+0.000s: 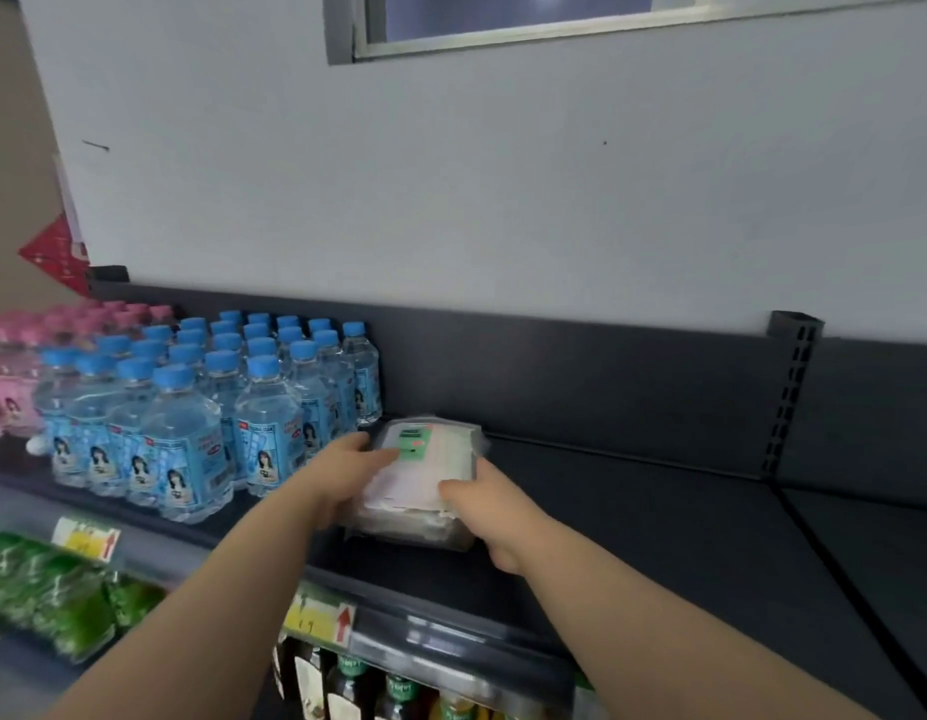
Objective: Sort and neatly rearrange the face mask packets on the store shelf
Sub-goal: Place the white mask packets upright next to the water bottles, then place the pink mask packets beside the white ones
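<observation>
Head view: the stack of face mask packets (425,475) lies on the shelf (659,511) just right of the blue-capped bottles (217,407), long axis running away from the person, gripped by the left hand (347,465) on its left edge and the right hand (490,504) at its near right corner.

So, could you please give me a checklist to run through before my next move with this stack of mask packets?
1. Left hand grips the left side of the stack of clear plastic face mask packets: ok.
2. Right hand grips its right side: ok.
3. Packet edges squared up: cannot tell, blurred.
4. Bare dark metal shelf to the stack's right: ok.
5. Left hand clear of the blue-capped clear plastic water bottles: cannot tell, they overlap in view.
</observation>
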